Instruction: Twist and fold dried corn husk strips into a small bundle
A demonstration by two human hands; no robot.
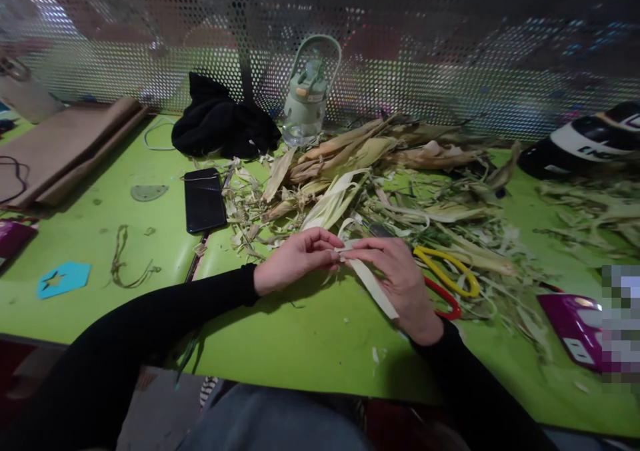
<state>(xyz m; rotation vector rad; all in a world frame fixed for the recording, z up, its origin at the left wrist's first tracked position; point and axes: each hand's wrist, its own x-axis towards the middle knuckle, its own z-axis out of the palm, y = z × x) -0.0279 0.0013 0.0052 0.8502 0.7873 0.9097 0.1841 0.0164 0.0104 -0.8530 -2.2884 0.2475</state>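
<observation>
Between my hands, low over the green table (300, 338), is a pale strip of corn husk (373, 288). The fingers of my left hand (305, 258) are pinched on its upper end. My right hand (395, 278) meets them there, thumb and fingers closed on the same strip, whose free end slants down to the right past the palm. Just beyond the fingers lies a bunch of light husk leaves (335, 201). Scissors with one yellow handle (455, 272) and one red handle (450, 301) rest beside my right wrist. What the fingertips press together is partly hidden.
Dry husks (350, 151) and shreds cover the table's middle and right. A black phone (204, 201), a black cloth (220, 121) and a green-lidded bottle (306, 101) stand or lie behind. At right are a purple packet (570, 328) and a black object with a white band (585, 138).
</observation>
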